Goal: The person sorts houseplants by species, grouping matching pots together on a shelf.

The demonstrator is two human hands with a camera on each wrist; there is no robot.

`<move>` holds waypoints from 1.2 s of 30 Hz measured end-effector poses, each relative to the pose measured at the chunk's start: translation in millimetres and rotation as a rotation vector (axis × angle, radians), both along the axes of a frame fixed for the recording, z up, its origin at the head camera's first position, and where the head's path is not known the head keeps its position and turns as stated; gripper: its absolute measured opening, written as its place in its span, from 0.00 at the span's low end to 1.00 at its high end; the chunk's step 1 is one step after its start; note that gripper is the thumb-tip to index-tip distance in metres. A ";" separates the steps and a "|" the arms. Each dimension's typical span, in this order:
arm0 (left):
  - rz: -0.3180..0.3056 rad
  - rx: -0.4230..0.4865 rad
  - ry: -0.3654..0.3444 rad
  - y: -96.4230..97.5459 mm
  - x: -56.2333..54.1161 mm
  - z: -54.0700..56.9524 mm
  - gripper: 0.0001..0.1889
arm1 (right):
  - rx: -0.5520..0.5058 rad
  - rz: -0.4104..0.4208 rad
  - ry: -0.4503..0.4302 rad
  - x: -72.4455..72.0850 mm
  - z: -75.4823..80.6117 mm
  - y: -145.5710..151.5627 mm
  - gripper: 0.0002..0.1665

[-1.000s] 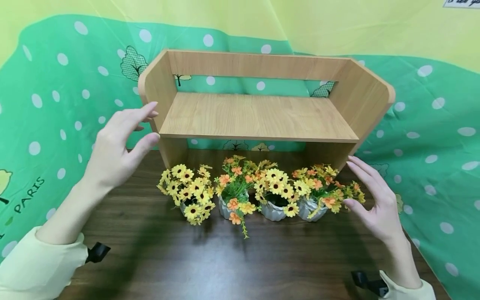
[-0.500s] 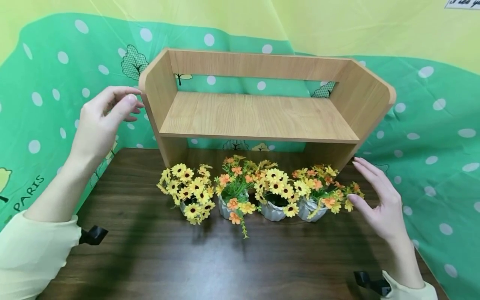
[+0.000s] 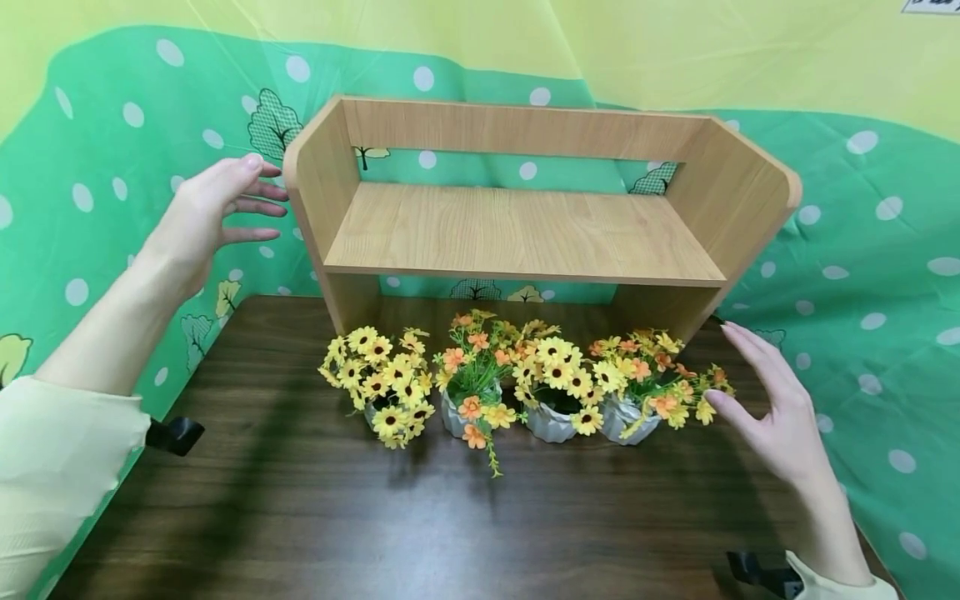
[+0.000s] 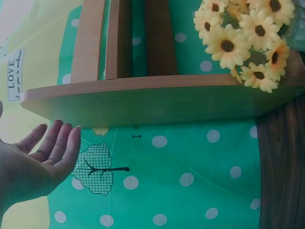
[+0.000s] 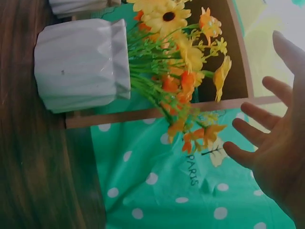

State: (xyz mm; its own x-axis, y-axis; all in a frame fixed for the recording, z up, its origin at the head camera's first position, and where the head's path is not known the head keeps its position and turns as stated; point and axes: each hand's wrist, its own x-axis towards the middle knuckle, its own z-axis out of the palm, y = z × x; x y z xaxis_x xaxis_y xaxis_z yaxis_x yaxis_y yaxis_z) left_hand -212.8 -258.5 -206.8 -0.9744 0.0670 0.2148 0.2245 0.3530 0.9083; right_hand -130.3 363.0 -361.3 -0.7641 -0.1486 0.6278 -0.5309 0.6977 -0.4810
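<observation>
A light wooden two-tier shelf (image 3: 525, 233) stands upright at the back of the dark table. In front of it, several white pots of artificial flowers form a row, among them a yellow daisy pot (image 3: 378, 387) at the left end and an orange and yellow flower pot (image 3: 630, 417) at the right end. My left hand (image 3: 213, 204), fingers spread and holding nothing, is beside the shelf's left side panel (image 4: 152, 102). Close to the rightmost flowers (image 5: 183, 86) is my right hand (image 3: 776, 417), its fingers extended and the palm bare in the right wrist view.
Two middle flower pots, one orange (image 3: 468, 408) and one yellow (image 3: 553, 421), stand between the end pots. A green and yellow patterned cloth (image 3: 862, 250) hangs behind and beside the table (image 3: 420, 533). Each sleeve has a black camera mount (image 3: 174, 435) at the cuff.
My left hand has moved up and left, off the front of the shelf's left panel to its outer side, and its fingers have spread. The right hand has shifted slightly right. Shelf and pots stay put.
</observation>
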 end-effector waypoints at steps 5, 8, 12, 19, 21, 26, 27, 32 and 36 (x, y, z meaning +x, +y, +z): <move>-0.071 -0.018 -0.136 -1.2 -11.6 6.6 0.40 | -0.074 0.042 -0.041 -4.5 -6.5 11.1 0.48; -0.122 0.010 -0.187 -0.7 -16.3 7.6 0.41 | -0.128 0.085 -0.059 -7.5 -9.4 16.8 0.48; -0.170 0.085 -0.220 -0.2 -20.2 7.6 0.39 | -0.146 0.062 -0.138 -6.3 -10.5 20.7 0.48; -0.209 0.184 -0.274 3.5 -24.8 9.3 0.36 | -0.131 0.049 -0.216 -3.9 -15.2 30.5 0.49; -0.212 0.194 -0.286 6.1 -26.3 10.4 0.36 | -0.130 0.060 -0.222 -3.9 -16.8 33.9 0.49; -0.214 0.213 -0.288 11.8 -29.0 11.9 0.36 | -0.129 0.069 -0.242 -5.4 -21.1 41.6 0.50; -0.215 0.221 -0.286 12.7 -29.4 11.7 0.35 | -0.132 0.072 -0.249 -5.8 -22.1 43.0 0.50; -0.209 0.272 -0.278 15.9 -30.7 10.0 0.34 | -0.135 0.077 -0.277 -6.9 -28.9 49.7 0.49; -0.220 0.304 -0.283 16.1 -31.1 8.2 0.33 | -0.122 0.092 -0.313 -8.3 -34.2 56.6 0.48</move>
State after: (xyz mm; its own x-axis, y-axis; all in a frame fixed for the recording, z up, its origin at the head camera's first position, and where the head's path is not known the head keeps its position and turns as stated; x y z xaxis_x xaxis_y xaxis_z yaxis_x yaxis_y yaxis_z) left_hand -243.9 -242.4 -198.6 -0.9672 0.2534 -0.0155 -0.0073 0.0333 0.9994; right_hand -138.6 419.5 -395.5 -0.9093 -0.1646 0.3821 -0.4025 0.5810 -0.7074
